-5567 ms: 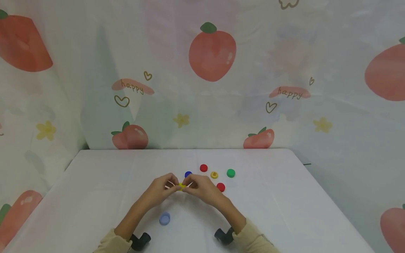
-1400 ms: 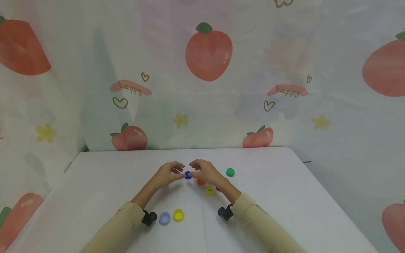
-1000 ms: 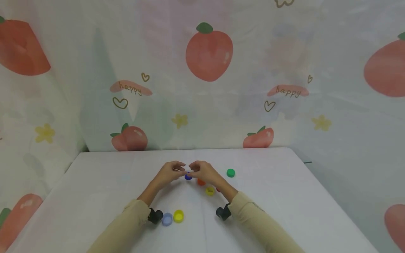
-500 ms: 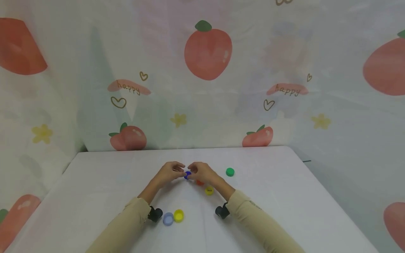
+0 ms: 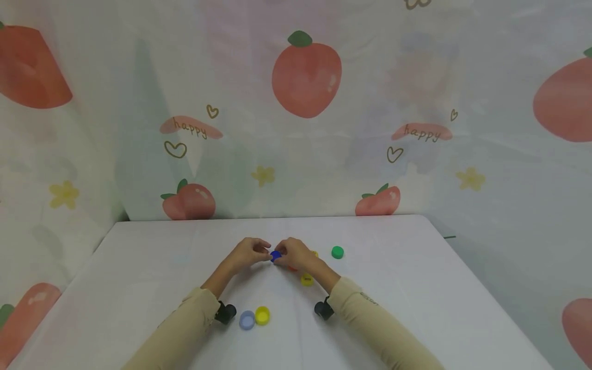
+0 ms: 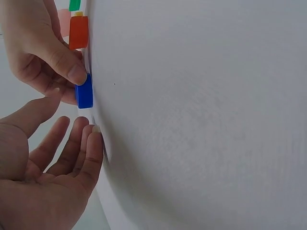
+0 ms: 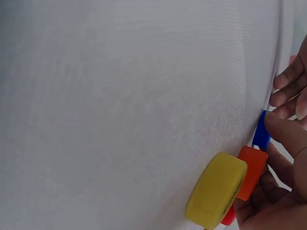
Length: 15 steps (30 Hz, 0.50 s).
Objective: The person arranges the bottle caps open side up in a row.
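Observation:
A blue bottle cap (image 5: 275, 255) is pinched between the thumb and fingers of my right hand (image 5: 296, 255), near the table's middle. In the left wrist view, the right thumb lies against the top part of the blue cap (image 6: 84, 93), with the fingers behind it. My left hand (image 5: 247, 253) is just left of the cap, its fingers apart and bent loosely, holding nothing. An orange cap (image 7: 252, 172) and a yellow cap with dark print (image 5: 307, 279) lie by the right hand. Part of a red cap (image 7: 229, 216) shows behind the yellow one in the right wrist view.
Nearer the front, a light blue cap (image 5: 247, 320) and a yellow cap (image 5: 262, 315) lie side by side, hollow side up. A green cap (image 5: 337, 252) sits to the right. Another yellow cap (image 5: 315, 254) is mostly hidden behind the right hand. A white cloth covers the table (image 5: 393, 308).
A yellow cap, earlier held between both hands, now lies beside the light blue cap. Both hands have moved farther forward to the blue cap, and my right fingers have closed on it.

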Available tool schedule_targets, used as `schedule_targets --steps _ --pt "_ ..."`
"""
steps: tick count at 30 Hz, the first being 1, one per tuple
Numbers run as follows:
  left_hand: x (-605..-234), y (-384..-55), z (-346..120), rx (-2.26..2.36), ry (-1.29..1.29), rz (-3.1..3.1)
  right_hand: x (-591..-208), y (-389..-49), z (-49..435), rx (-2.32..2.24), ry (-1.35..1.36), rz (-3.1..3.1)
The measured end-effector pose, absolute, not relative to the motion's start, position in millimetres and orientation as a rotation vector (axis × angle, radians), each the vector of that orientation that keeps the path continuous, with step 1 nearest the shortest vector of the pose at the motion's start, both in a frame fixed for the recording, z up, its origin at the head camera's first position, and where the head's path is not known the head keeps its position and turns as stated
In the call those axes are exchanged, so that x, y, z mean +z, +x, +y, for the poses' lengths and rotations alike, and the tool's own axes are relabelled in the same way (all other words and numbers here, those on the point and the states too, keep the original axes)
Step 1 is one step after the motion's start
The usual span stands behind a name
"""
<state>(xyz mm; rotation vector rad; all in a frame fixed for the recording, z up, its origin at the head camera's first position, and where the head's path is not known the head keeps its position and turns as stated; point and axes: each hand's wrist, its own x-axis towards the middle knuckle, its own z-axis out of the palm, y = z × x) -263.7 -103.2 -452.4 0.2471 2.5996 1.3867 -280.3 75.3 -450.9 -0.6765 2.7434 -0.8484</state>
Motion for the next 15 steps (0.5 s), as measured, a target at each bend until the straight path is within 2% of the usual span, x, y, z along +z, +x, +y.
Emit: schedule_targets --steps 15 --pt "-452.5 -262.3 -105.7 1.375 0.245 2.605 -448.1 -280.1 73.4 -0.684 -0.69 2.822"
